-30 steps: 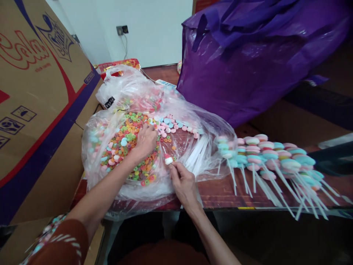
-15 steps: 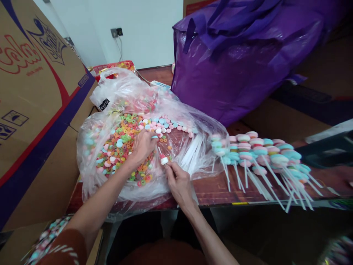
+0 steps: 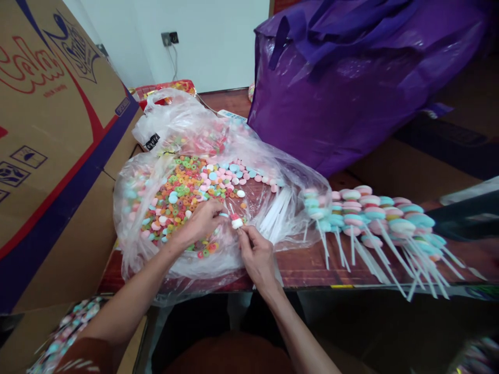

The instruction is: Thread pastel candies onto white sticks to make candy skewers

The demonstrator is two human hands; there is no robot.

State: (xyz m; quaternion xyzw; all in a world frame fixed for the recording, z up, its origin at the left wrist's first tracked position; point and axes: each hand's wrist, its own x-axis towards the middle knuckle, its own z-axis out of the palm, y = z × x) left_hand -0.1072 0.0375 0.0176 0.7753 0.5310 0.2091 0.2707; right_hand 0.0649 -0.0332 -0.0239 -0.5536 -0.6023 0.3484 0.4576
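My left hand (image 3: 202, 222) pinches a light-blue candy disc (image 3: 223, 214) between its fingertips. Close by on the right, my right hand (image 3: 256, 255) grips a candy stick (image 3: 236, 223) that carries a white piece and a red piece, its bare tip pointing up. A small gap separates the disc from the stick. Beneath both hands spreads a clear plastic bag (image 3: 183, 270), with colourful candy rings (image 3: 183, 182) and pink, blue and white candy discs (image 3: 224, 174) lying on it. White sticks (image 3: 278, 208) lie under the plastic to the right.
Finished-looking candy skewers (image 3: 390, 215) are piled on the wooden table (image 3: 312, 270) at the right. A large purple bag (image 3: 343, 93) stands behind them. A printed cardboard box (image 3: 58, 145) rises on the left. More candy skewers (image 3: 70, 332) show low at the left.
My left hand has come back toward me from the loose discs, bringing the blue disc nearer the stick. My right hand still holds the stick. The whole view has shifted slightly.
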